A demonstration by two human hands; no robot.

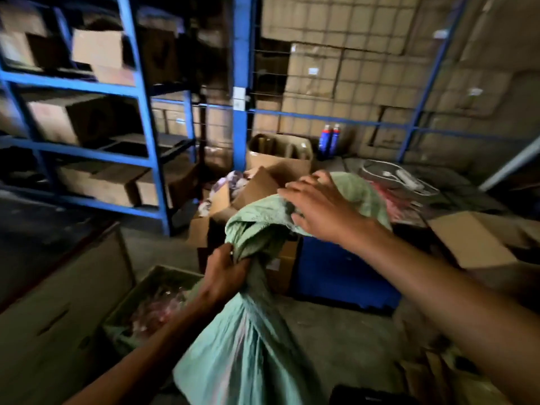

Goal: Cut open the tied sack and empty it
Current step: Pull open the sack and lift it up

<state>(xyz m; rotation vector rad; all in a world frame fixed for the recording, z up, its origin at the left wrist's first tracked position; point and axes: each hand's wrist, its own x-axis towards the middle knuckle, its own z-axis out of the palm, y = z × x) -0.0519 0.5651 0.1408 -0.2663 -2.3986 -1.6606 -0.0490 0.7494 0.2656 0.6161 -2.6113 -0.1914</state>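
So I've got the green sack (248,346) hanging in front of me over the concrete floor (336,325), body of it down low near my legs, the floppy top end flopping out toward the pile of cardboard boxes (263,185). My left hand (225,273) is the grip here, fingers clamped tight around the bunched neck of the sack right where it chokes down, palm facing in, wrist cocked back a little with the forearm coming up from the lower left. My right hand (315,209) is stretched way out ahead, arm nearly straight, fingers spread and only loosely laid on the loose fabric above the neck, not really closed on anything yet. Honestly can't see a knot or string from here, everything's kinda smeared, and there's no blade in either hand, so my guess is I'm still hunting for the tie before any cutting happens. Tip for anyone doing this: keep the neck hand locked so the weight doesn't slide, and use the free hand to pull the top fabric taut and flat so the tie pops out where you can see it. When you do cut, I'd go away from the holding fingers, since they sit right beside the spot. There's an open box (152,305) of stuff just left of the sack, seems like a decent place to dump it.
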